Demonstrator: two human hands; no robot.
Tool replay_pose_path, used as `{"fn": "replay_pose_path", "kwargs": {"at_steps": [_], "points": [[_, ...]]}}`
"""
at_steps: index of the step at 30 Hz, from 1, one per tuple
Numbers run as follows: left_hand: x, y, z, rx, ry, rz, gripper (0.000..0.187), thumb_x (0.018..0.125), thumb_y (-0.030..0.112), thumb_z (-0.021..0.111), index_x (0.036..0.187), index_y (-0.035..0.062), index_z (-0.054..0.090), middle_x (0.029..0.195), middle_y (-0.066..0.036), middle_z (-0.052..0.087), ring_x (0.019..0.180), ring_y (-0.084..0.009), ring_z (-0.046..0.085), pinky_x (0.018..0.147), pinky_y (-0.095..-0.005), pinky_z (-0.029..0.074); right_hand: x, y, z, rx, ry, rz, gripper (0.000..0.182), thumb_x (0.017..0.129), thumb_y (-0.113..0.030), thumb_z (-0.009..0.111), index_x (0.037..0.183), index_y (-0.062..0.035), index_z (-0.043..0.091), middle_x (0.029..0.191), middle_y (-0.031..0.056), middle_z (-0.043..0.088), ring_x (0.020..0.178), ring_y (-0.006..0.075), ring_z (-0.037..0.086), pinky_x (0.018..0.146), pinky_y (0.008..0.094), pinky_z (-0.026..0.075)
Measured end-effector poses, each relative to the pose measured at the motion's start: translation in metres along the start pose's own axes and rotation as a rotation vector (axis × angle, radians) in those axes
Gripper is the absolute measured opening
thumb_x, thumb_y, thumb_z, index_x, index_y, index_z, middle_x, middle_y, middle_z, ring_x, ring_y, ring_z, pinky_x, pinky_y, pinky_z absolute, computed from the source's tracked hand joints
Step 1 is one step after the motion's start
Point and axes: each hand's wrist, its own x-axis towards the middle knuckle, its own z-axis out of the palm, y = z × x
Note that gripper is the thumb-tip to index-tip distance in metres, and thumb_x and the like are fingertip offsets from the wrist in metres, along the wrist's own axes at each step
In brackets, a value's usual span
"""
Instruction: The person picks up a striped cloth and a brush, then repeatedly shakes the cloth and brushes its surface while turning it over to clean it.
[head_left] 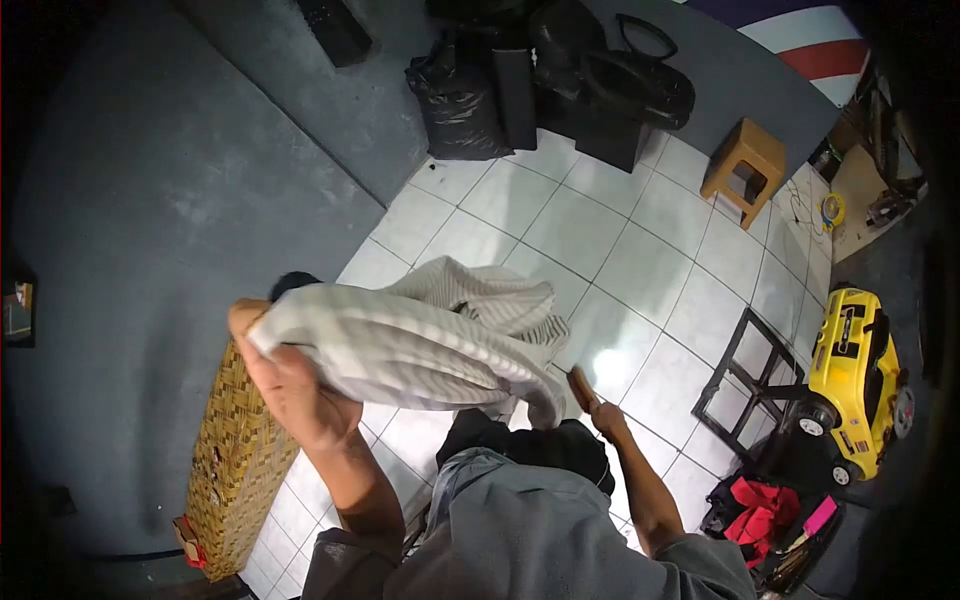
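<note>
My left hand [290, 390] is raised at the left, its fingers closed around one end of a white and grey striped cloth [410, 345]. The cloth stretches to the right in loose folds, in the air above the tiled floor. Whether it is a garment cannot be made out. Lower and to the right, my right hand [606, 418] is closed on a brown, wooden-looking brush [580, 388], which points up and left near the cloth's hanging edge. The brush's underside is hidden.
A woven box-like piece [235, 460] stands beside my left arm. Black bags [460, 115] lie along the wall ahead, with a brown stool [745, 170] to their right. A black frame [745, 385] and a yellow toy car [852, 385] are on the right, near red cloth [760, 515].
</note>
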Motion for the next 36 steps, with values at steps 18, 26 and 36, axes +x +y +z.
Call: {"fn": "replay_pose_path", "kwargs": {"at_steps": [18,26,36], "points": [[0.028,-0.006,0.05,0.151,0.003,0.022,0.026,0.09,0.014,0.049,0.108,-0.0048,0.047,0.092,-0.008,0.058,0.081,-0.0127,0.057,0.076,-0.0237,0.046,-0.009,-0.033,0.006,-0.071,0.161,-0.274,0.042,0.091,-0.037,0.037,0.091,0.0006,0.056,0.075,0.0255,0.059,0.076,0.0415,0.059,0.067,0.0479,0.047],[0.023,-0.011,0.057,1.144,-0.078,0.006,0.015,0.077,0.008,0.062,0.091,0.0018,0.061,0.078,-0.007,0.044,0.082,-0.0178,0.044,0.07,-0.0245,0.036,0.01,0.036,0.018,0.381,0.291,-0.062,0.05,0.091,-0.044,0.036,0.072,-0.0012,0.052,0.052,0.008,0.05,0.046,0.0187,0.052,0.039,0.0332,0.04],[0.02,-0.039,0.103,0.737,-0.281,-0.288,0.013,0.088,0.01,0.048,0.085,-0.0017,0.053,0.053,-0.012,0.05,0.045,-0.0233,0.05,0.046,-0.0292,0.038,-0.1,-0.181,-0.075,0.704,0.524,-0.789,0.03,0.092,-0.028,0.036,0.089,0.0009,0.043,0.061,0.0191,0.053,0.055,0.0352,0.055,0.048,0.0405,0.04]]}}
